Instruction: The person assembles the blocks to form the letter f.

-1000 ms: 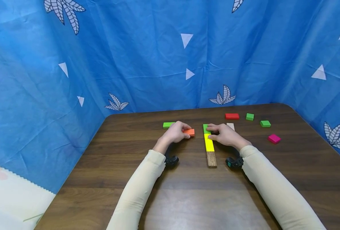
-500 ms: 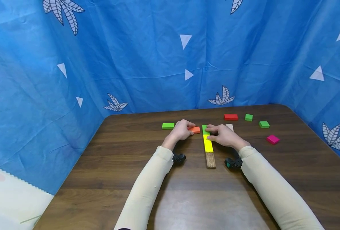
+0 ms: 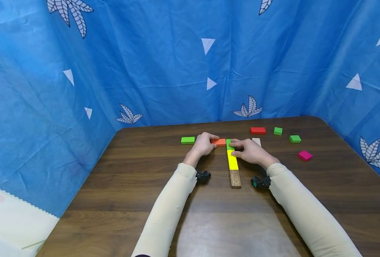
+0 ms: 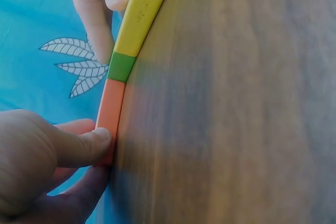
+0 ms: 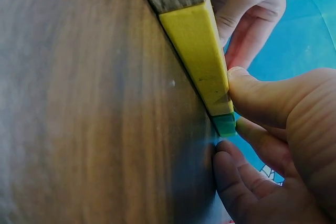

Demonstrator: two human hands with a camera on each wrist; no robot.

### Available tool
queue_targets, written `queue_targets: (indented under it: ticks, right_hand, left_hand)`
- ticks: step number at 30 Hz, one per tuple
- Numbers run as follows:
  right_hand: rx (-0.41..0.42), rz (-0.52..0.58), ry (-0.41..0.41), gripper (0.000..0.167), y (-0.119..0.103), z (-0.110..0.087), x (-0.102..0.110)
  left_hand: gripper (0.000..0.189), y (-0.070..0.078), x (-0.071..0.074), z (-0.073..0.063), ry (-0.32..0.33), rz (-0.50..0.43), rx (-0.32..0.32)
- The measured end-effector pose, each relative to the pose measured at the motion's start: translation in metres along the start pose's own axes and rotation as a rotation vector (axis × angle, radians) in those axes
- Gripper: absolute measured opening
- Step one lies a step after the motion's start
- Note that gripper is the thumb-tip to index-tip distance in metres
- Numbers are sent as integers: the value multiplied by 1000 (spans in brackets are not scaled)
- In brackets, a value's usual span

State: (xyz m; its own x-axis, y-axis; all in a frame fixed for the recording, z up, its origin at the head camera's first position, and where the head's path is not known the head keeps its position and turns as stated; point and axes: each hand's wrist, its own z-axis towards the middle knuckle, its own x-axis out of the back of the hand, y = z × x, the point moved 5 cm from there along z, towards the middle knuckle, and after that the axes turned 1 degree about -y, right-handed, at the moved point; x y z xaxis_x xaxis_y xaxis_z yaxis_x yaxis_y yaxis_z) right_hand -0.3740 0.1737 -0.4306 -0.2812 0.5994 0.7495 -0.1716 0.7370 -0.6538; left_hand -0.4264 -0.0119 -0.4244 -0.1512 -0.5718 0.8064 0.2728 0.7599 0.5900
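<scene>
My left hand (image 3: 202, 144) pinches an orange block (image 3: 219, 142) between thumb and fingers; the left wrist view shows its end meeting the green block (image 4: 121, 67). That green block (image 3: 229, 144) heads a line, with a yellow block (image 3: 232, 160) and a brown wood-grain block (image 3: 235, 179) running toward me. On the line's right side lies my right hand (image 3: 249, 150). Its thumb touches the yellow block (image 5: 197, 59), and its index finger reaches the green one (image 5: 224, 124). The orange and green blocks together form a corner at the far end.
A lime-green block (image 3: 188, 140) lies left of my left hand. Beyond my right hand are a partly hidden whitish block (image 3: 256, 141) and a red block (image 3: 258, 130). Two small green blocks (image 3: 278, 131) and a magenta block (image 3: 305, 155) lie farther right. Blue curtain (image 3: 164, 71) surrounds the table.
My left hand has slid the orange block rightward and slightly away from me, up against the green block. The right hand has stayed in place on the line of blocks.
</scene>
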Motion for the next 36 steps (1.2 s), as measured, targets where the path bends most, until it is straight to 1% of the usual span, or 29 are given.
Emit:
queue_targets:
  ticks: [6, 9, 13, 16, 20, 24, 30, 33, 36]
  right_hand:
    - [1, -5, 3, 52, -1, 1, 1]
    - [9, -9, 7, 51, -2, 1, 1]
    - [17, -12, 10, 51, -2, 0, 1]
    - [14, -5, 5, 51, -1, 0, -1]
    - [3, 8, 0, 52, -1, 0, -2]
    - [9, 4, 11, 51, -1, 0, -1]
    - [23, -2, 22, 51, -1, -1, 1]
    - [24, 5, 22, 52, -1, -1, 1]
    - [23, 14, 22, 53, -1, -2, 1]
  left_hand:
    - [37, 2, 1, 0, -6, -13, -1]
    - [38, 3, 1, -1, -7, -12, -12]
    - [37, 3, 0, -2, -5, -12, -41]
    - [36, 2, 0, -4, 3, -31, -65]
    - [35, 5, 2, -8, 39, -61, -99]
    - [34, 11, 5, -12, 63, -61, -138]
    - [28, 20, 5, -18, 47, -24, -203]
    - [28, 22, 3, -20, 25, -14, -207]
    - [30, 22, 0, -20, -11, -18, -203]
